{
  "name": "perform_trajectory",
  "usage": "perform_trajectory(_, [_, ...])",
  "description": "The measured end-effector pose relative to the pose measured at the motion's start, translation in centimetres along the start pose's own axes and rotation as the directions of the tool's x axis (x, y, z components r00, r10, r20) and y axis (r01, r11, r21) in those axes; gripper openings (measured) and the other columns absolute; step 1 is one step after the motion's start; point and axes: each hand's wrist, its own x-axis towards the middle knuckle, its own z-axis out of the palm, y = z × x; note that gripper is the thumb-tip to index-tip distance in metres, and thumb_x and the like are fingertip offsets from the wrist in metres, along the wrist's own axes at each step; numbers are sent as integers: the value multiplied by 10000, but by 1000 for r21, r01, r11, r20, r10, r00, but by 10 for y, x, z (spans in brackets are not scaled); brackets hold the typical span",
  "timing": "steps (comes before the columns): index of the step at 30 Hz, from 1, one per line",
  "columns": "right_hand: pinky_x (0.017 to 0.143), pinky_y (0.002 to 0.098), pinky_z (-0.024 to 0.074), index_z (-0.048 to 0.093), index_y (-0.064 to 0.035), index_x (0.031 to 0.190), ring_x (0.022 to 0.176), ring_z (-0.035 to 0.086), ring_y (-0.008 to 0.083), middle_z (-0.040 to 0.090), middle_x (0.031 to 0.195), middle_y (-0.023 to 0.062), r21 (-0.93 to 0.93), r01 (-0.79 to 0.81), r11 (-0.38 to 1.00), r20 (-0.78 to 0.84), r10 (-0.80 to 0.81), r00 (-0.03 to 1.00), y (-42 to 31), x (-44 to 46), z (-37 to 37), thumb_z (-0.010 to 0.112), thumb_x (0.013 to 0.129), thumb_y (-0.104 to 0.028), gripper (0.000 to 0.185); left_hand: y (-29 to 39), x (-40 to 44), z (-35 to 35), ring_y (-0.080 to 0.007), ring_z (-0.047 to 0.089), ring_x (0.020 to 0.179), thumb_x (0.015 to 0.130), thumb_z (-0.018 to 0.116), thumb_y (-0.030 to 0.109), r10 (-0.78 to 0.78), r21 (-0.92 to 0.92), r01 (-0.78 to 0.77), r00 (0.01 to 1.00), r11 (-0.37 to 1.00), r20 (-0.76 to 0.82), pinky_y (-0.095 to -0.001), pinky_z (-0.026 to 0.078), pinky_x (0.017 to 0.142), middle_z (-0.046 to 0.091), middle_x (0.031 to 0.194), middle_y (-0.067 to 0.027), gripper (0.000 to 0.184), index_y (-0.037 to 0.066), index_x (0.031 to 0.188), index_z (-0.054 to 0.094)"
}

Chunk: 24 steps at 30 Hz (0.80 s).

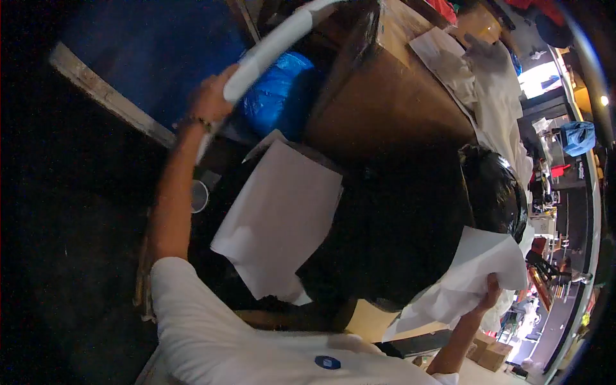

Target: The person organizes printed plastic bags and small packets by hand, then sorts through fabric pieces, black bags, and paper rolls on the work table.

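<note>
My left hand, with a dark bracelet at the wrist, reaches up and is closed around a long curved white strip; whether it is rolled paper or cloth I cannot tell. In my right hand, low on the right side, is a creased white paper sheet, gripped by its edge. Between the two hands, another large white sheet lies bent over a dark area.
A blue plastic bag sits beside a big brown cardboard box. Black plastic and white cloth line the right side. Cartons stand on the floor at lower right. A round white-rimmed object is near my left forearm.
</note>
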Motion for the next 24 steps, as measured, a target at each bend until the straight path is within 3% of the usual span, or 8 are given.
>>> perform_trajectory(4, [825,375,528,609,65,1164,972,626,265,628,1120,160,8,-22,1000,-124,23,992,49,13,-22,650,796,-236,477,78,-67,6,-453,538,1128,682,779,111,2,652,292,912,699,-411,-543,467,881,573,1167,-231,923,280,1462,316])
perform_trajectory(6, [824,366,501,589,60,1159,950,602,248,611,1072,139,58,14,998,-68,-10,998,7,13,13,647,804,-242,470,104,-73,31,-457,496,1174,698,771,168,476,792,-113,846,600,-240,-550,451,903,513,1265,-239,924,300,1473,286])
perform_trajectory(11, [811,349,472,558,41,1166,912,576,225,588,1023,108,177,59,982,25,-64,998,-28,-8,42,664,792,-223,470,100,-56,85,-382,519,1161,670,764,139,496,626,-342,865,701,-82,-495,467,910,500,1306,-191,707,256,1322,518])
perform_trajectory(13, [811,340,467,552,37,1172,902,574,220,585,1020,102,-29,-174,984,-121,169,978,-46,-12,51,673,779,-228,489,103,-28,78,-350,548,1132,661,754,109,515,445,-425,851,788,-100,-471,479,906,535,1280,-169,596,227,1230,620])
perform_trajectory(17, [815,339,456,570,43,1149,894,571,216,584,1012,100,96,33,995,-3,-33,999,-16,2,40,667,785,-236,469,168,-5,42,-319,656,904,647,704,25,398,420,-345,916,839,-44,-438,527,794,680,903,-135,296,130,924,706])
perform_trajectory(21, [816,335,455,577,55,1131,900,568,215,583,1015,102,-28,54,998,-15,-55,998,-13,13,32,661,790,-246,464,229,22,-12,-355,659,858,731,609,18,577,556,-445,813,701,-77,-457,522,775,678,862,-167,205,99,896,701])
perform_trajectory(22, [816,333,454,581,60,1118,908,567,214,583,1015,104,-77,11,997,-4,-11,1000,-30,6,40,656,796,-251,454,188,84,-15,-345,642,760,763,538,56,719,534,-539,664,652,-207,-471,517,713,657,839,-181,151,51,867,648])
perform_trajectory(24, [816,330,453,586,65,1106,915,565,213,582,1015,106,-141,-57,988,13,59,998,-39,-5,43,650,803,-255,445,191,83,-62,-309,648,901,727,663,156,386,187,-345,882,920,-270,-421,502,837,674,993,-167,295,70,1009,685])
